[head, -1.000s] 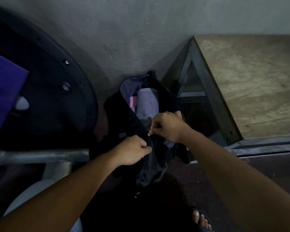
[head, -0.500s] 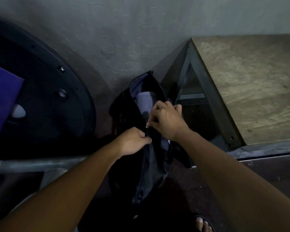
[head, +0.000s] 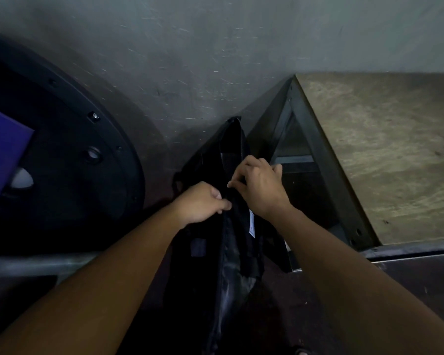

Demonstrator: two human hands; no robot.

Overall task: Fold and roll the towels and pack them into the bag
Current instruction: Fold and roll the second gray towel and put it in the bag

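The right hand (head: 260, 188) pinches the zip (head: 225, 239), at its pull I'd guess. The left hand (head: 203, 202) grips the black bag (head: 237, 252) just beside it. The bag lies on the floor, long axis running away toward the wall (head: 190, 60). The gap left to close lies ahead. A metal-framed wooden surface (head: 382, 162) crowds its right side.
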